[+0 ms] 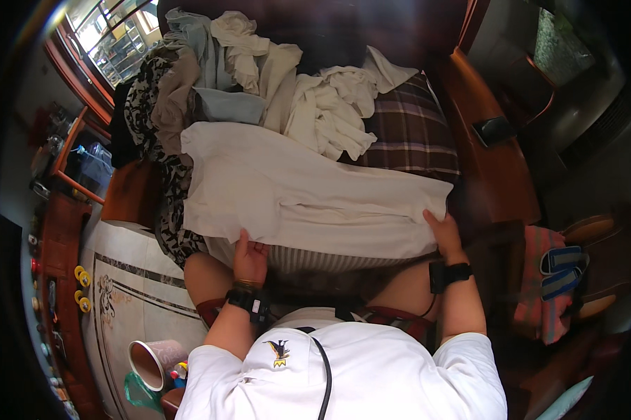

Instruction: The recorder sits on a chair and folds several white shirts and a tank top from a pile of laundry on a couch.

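White trousers (315,199) lie spread sideways in front of me, waist end to the left and leg ends to the right. My left hand (251,257) holds the near edge by the waist end, thumb on top and fingertips partly hidden under the cloth. At the leg ends, my right hand (446,233) grips the hem with its thumb above; the fingers are hidden beneath. A grey striped cloth (315,259) shows below the near edge of the trousers.
Behind the trousers are crumpled cream garments (326,105), a light blue garment (229,106) and a brown plaid cushion (404,126). A phone (494,130) rests on the wooden armrest (483,157) at right. A bin (158,362) stands on the floor at lower left.
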Demonstrator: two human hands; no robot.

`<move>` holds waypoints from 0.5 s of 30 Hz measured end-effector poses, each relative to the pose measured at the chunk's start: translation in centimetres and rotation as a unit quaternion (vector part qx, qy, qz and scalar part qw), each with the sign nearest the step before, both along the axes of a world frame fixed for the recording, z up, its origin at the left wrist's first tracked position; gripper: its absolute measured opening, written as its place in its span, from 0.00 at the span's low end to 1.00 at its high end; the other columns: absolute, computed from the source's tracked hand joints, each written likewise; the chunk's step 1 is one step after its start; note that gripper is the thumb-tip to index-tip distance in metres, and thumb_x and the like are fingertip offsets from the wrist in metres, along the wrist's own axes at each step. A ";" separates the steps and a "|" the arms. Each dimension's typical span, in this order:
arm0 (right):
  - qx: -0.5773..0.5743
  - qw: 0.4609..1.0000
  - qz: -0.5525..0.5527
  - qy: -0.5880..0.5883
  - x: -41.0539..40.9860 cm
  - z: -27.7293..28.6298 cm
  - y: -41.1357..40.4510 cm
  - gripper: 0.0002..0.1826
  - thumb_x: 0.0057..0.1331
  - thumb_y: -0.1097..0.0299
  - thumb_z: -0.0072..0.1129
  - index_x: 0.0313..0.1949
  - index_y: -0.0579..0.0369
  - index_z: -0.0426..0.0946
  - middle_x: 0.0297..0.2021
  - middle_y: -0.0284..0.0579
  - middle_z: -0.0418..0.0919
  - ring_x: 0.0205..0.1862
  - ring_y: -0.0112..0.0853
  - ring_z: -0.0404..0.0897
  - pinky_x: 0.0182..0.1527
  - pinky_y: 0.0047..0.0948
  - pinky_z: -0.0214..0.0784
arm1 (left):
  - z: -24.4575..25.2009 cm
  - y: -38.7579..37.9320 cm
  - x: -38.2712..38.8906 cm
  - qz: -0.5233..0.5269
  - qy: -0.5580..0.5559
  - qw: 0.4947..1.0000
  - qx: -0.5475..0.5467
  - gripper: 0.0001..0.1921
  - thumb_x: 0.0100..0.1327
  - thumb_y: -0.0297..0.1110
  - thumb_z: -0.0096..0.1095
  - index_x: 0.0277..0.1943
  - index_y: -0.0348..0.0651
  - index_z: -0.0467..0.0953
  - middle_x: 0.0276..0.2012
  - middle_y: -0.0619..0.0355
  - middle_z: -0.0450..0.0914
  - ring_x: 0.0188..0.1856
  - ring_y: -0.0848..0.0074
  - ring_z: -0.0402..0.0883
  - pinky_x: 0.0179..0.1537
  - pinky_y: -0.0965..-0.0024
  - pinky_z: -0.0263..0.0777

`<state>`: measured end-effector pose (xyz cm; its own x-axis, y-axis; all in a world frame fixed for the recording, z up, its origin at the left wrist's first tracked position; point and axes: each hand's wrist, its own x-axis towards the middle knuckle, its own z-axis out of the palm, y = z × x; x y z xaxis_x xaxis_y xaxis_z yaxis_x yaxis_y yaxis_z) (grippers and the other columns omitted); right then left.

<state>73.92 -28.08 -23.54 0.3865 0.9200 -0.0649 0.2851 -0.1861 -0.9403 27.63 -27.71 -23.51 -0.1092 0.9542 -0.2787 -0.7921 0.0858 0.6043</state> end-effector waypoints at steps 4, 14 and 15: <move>0.001 0.973 -0.024 0.228 -1.2 4.0 -1.4 0.22 0.63 0.61 0.61 0.50 0.65 0.72 0.42 0.44 0.79 0.41 0.31 0.78 0.46 0.29 0.69 | 2.6 1.0 0.4 0.017 0.000 1.000 0.007 0.17 0.66 0.38 0.58 0.53 0.41 0.71 0.50 0.57 0.77 0.52 0.70 0.75 0.55 0.62 0.67; 0.384 0.878 -0.186 -0.219 1.2 19.7 -12.2 0.24 0.69 0.52 0.47 0.54 0.59 0.71 0.47 0.46 0.76 0.49 0.32 0.76 0.52 0.33 0.71 | 18.7 0.4 1.1 0.015 0.097 0.983 0.158 0.19 0.66 0.35 0.53 0.56 0.33 0.67 0.49 0.51 0.76 0.50 0.66 0.77 0.55 0.61 0.70; 0.389 0.820 -0.181 -0.379 1.8 21.6 -13.0 0.25 0.69 0.52 0.47 0.55 0.59 0.71 0.49 0.47 0.75 0.51 0.33 0.76 0.53 0.34 0.70 | 20.0 1.0 1.3 0.013 0.099 0.980 0.171 0.20 0.66 0.37 0.52 0.56 0.33 0.67 0.49 0.50 0.76 0.49 0.66 0.77 0.55 0.61 0.70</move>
